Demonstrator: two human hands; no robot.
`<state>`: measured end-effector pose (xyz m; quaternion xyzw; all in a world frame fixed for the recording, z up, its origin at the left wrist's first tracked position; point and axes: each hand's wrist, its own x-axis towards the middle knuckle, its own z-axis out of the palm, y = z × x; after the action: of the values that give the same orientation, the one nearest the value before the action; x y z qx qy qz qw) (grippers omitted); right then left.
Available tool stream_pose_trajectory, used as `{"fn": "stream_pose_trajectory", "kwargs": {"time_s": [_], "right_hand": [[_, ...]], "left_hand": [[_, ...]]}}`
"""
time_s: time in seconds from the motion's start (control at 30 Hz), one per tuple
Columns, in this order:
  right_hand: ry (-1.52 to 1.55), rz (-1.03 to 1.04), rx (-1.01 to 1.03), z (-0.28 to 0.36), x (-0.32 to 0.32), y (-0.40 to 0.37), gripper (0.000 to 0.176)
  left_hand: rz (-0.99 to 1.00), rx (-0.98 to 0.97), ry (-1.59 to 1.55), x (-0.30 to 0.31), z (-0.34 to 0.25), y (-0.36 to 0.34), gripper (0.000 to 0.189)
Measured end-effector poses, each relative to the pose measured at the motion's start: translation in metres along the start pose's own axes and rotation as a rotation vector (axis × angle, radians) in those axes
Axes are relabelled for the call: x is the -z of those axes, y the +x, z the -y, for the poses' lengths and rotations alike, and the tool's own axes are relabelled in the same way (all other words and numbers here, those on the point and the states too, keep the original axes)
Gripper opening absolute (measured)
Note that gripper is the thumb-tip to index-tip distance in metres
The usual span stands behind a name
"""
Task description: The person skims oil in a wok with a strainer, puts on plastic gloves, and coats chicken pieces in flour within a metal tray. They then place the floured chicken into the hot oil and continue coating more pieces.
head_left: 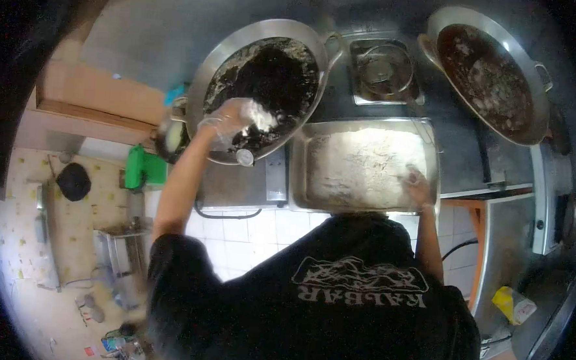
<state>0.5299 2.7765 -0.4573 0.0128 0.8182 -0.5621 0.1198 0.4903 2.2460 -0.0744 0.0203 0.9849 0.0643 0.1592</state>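
Note:
My left hand (227, 119), in a clear plastic glove, is closed around a white flour-coated piece of food (262, 117). It is over the near left side of a large metal wok (205, 78) of dark oil (274, 78). What kind of food this is, the coating hides. My right hand (418, 189) is at the right side of a deep metal tray (302, 161), low over the white flour (367, 161). Its fingers look apart, with nothing visible in them. A round dial thermometer (244, 157) sits at the wok's near rim.
A second wok (485, 79) of brown oil with pale foam stands at the far right. Between the woks, a small metal pan (382, 67) holds a round wire strainer. A green container (144, 167) is at the left, and a yellow-and-white packet (514, 305) at the lower right.

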Motion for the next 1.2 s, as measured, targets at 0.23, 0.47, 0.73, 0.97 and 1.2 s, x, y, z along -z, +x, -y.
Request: {"fn": "stream_pose_trajectory", "kwargs": {"time_s": [0.23,0.47,0.73,0.97,1.2], "right_hand": [[0.127,0.087,-0.09,0.032,0.007,-0.012,0.059],[-0.1,0.022,-0.011,0.04,0.005,-0.014,0.061],[-0.379,0.022,-0.013,0.062,0.012,-0.02,0.062],[-0.467,0.006,0.461,0.079,-0.031,-0.003,0.06],[-0.676,0.23,0.543,0.051,-0.097,0.048,0.041]], "left_hand": [[0.148,0.186,0.183,0.009,0.027,0.053,0.053],[-0.001,-0.202,0.234,0.0,0.099,0.126,0.025],[-0.087,0.103,0.567,-0.006,0.181,0.209,0.045],[-0.371,0.181,0.039,0.064,0.121,0.151,0.052],[-0.4,-0.237,-0.1,0.038,-0.094,-0.005,0.02]]}}
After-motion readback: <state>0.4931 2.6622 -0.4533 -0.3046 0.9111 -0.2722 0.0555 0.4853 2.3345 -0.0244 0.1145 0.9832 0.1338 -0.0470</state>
